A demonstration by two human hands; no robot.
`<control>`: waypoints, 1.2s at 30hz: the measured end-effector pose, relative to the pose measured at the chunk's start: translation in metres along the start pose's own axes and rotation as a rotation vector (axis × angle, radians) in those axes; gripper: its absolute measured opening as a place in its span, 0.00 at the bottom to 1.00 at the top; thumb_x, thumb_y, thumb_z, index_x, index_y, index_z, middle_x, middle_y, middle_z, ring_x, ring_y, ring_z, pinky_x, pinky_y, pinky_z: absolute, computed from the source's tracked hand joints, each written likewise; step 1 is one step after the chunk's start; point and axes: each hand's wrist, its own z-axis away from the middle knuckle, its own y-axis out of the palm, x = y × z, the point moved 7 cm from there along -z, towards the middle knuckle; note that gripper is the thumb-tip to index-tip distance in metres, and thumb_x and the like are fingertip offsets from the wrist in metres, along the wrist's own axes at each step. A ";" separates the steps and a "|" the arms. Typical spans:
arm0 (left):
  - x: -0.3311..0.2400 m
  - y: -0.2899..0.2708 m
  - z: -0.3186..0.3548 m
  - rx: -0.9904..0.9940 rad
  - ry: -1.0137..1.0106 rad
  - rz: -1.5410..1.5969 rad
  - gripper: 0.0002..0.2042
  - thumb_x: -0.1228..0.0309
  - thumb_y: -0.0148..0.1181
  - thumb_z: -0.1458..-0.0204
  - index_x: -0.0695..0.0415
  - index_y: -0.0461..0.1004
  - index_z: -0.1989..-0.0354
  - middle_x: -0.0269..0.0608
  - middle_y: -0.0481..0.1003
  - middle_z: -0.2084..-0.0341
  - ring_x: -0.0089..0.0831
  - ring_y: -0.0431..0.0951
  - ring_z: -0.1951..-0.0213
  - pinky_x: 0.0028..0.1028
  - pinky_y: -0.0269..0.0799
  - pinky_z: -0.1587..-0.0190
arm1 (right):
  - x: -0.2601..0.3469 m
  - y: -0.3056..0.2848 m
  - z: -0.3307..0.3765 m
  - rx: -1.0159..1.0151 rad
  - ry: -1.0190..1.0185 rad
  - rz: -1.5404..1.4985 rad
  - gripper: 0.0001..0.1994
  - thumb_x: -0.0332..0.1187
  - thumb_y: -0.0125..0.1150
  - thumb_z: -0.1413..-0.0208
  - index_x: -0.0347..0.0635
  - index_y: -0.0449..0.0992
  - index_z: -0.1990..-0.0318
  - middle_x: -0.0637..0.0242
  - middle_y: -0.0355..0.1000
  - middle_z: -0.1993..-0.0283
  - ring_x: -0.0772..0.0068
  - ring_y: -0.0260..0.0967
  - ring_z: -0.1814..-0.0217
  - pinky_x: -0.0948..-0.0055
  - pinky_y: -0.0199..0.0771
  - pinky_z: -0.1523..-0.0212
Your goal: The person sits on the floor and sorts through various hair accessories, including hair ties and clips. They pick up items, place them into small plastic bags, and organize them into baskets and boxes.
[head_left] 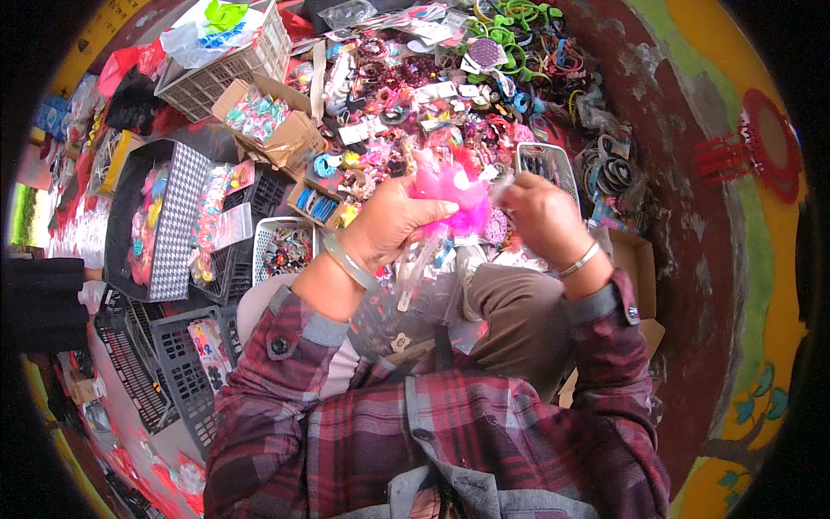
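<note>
Your left hand (385, 221) held the pink fluff (467, 203) up in front of your chest, over the heap (415, 112) of hair ties and trinkets. The thumb lay across the fluff's near side and pressed it against the fingers behind. Your right hand (546, 216) stood just beside it, fingers curled in; a whitish, see-through blur showed at their tips, and I couldn't tell whether they pinched it. A clear strip (419, 268) hung below your left hand, perhaps part of a wrapper.

By my reading, you were at the handling step, working on one piece with both hands. The next move seemed to call for a steady left grip, with the right fingers kept light so the fluff wouldn't be crushed.

Around you stood the containers. The tall crate (251, 65) at upper left carried plastic bags, one bright green (225, 16). Below it, the open carton (298, 137) was filled with small pastel packets (255, 117). The check-sided box (179, 216) had bagged, colourful pieces inside, and beside your left forearm the white basket (260, 259) held mixed small bits. Just above that, a small box held blue pieces (318, 206). Beyond your right hand, another basket (543, 145) held dark things too small to tell. The black crate (177, 346) at lower left had carded pieces (207, 342) in it.
</note>
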 end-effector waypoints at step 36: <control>-0.006 -0.013 0.008 0.015 0.061 -0.382 0.12 0.76 0.60 0.54 0.63 0.70 0.60 0.37 0.74 0.68 0.22 0.74 0.67 0.21 0.70 0.64 | 0.013 -0.028 -0.021 -0.394 0.015 0.063 0.10 0.20 0.51 0.57 0.40 0.75 0.66 0.60 0.70 0.68 0.63 0.70 0.66 0.75 0.71 0.65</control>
